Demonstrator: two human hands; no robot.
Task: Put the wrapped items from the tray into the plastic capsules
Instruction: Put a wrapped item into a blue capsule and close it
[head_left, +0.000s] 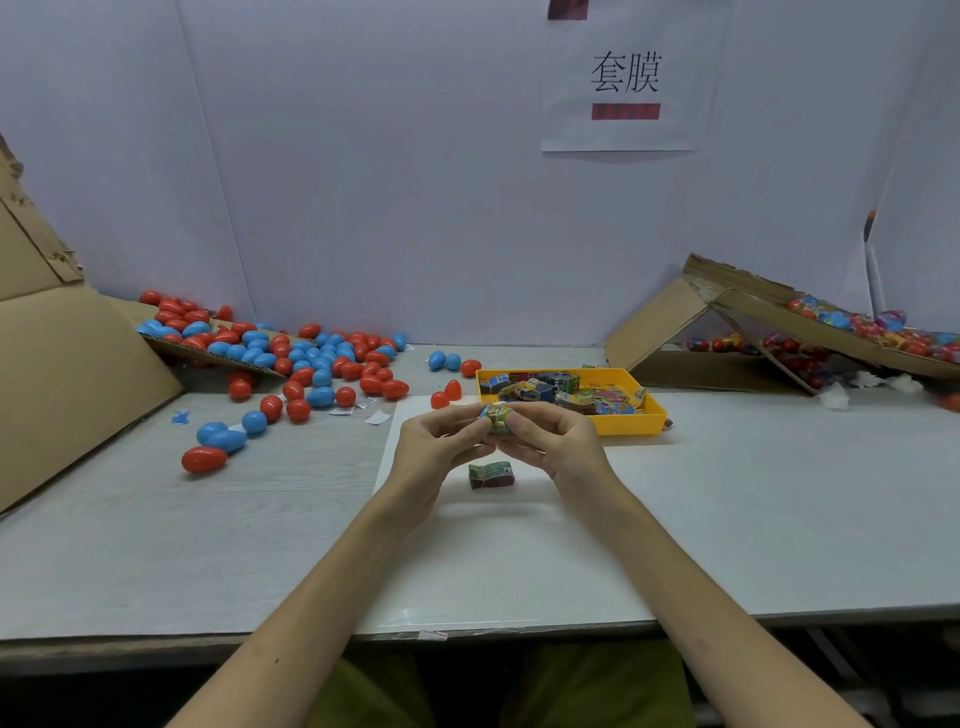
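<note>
Head view: left fingers (470, 427) and right fingers (524, 430) pinch the wrapped item (497, 419).

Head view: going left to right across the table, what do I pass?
Cardboard sheet, scattered red and blue capsules, yellow tray, tilted cardboard box of film-wrapped capsules.

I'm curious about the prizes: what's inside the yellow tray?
Small wrapped items with colourful printed wrappers lie piled in the yellow tray. The ones on top hide whatever lies beneath them.
</note>
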